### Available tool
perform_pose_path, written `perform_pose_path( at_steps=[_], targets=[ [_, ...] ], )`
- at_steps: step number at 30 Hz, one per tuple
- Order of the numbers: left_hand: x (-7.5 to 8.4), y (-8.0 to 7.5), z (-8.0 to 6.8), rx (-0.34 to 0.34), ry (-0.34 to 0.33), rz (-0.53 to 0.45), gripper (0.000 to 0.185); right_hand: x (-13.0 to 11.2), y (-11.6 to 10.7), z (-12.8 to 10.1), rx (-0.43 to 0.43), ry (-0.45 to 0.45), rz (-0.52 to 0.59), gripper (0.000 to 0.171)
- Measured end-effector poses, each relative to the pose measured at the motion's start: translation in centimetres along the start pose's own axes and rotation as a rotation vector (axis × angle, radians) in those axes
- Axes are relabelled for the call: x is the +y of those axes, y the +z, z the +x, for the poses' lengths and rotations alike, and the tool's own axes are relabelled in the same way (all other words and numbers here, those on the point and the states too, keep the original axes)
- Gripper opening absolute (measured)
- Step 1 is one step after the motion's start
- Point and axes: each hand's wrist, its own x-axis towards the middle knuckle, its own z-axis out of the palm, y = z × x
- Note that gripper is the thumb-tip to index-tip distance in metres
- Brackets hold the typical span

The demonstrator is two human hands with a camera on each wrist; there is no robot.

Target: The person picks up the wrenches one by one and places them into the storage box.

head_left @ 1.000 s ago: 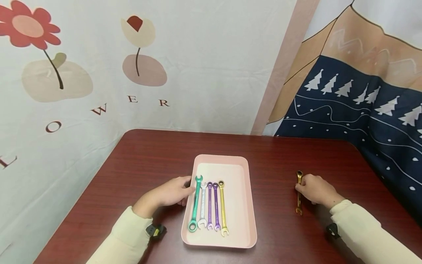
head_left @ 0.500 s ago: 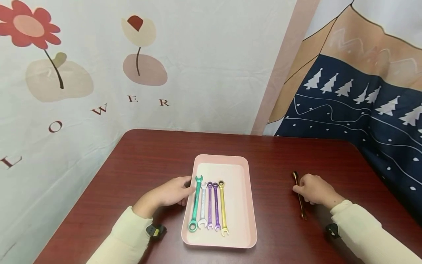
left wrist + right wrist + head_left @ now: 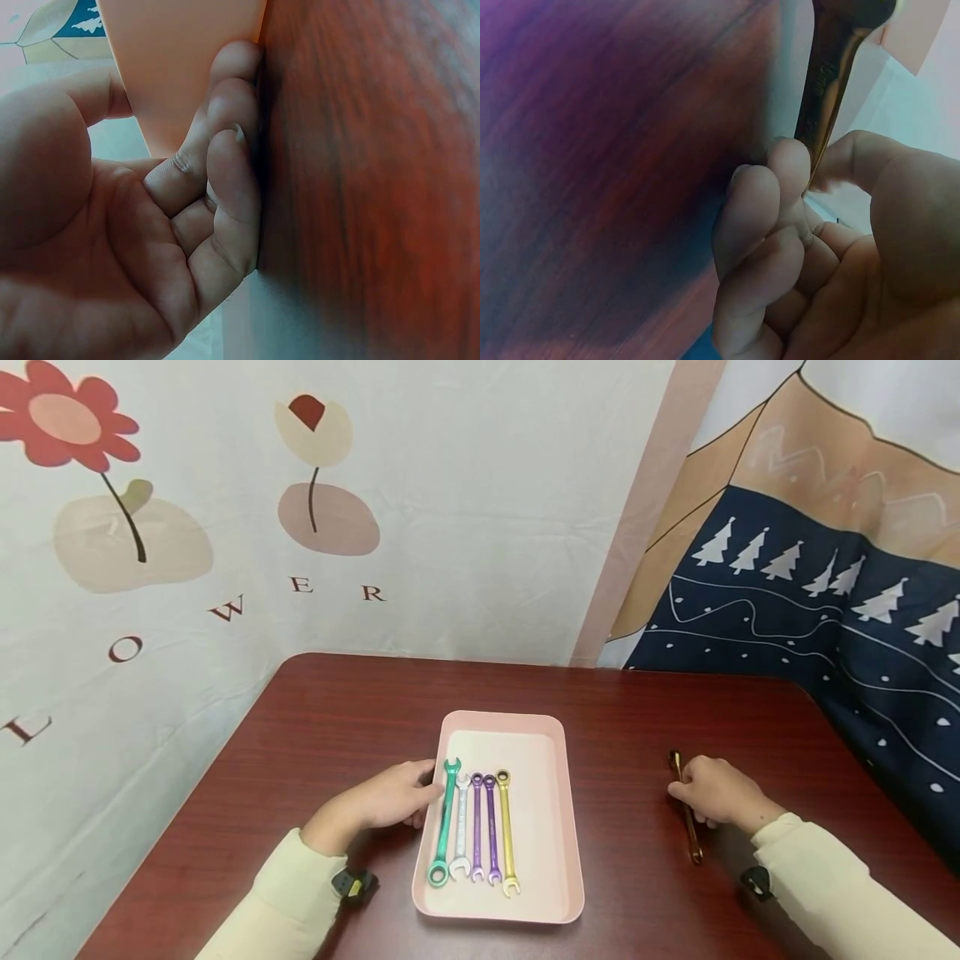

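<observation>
The wall cloth (image 3: 300,527) at the left of the frame carries brown letters "L O W E R" rising left to right.

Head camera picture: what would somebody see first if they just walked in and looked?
Probably the pink tray in the middle of the dark red table, with five colourful wrenches lined up side by side in its left half. The left hand holds the tray's left edge. Off to the right, the right hand pinches a gold wrench.
</observation>
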Motion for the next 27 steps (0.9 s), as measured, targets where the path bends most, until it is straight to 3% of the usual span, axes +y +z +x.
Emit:
perform_pose_path(
  at_steps=[18, 27],
  targets=[
    [-0.1, 0.0, 0.0, -0.004, 0.007, -0.007, 0.037, -1.3, 0.5, 0.1, 0.058, -0.097, 0.061, 0.034],
    [-0.1, 0.0, 0.1, -0.006, 0.013, -0.004, 0.045, -3.0, 0.7, -0.1, 0.071, -0.184, 0.189, 0.034]
  ],
)
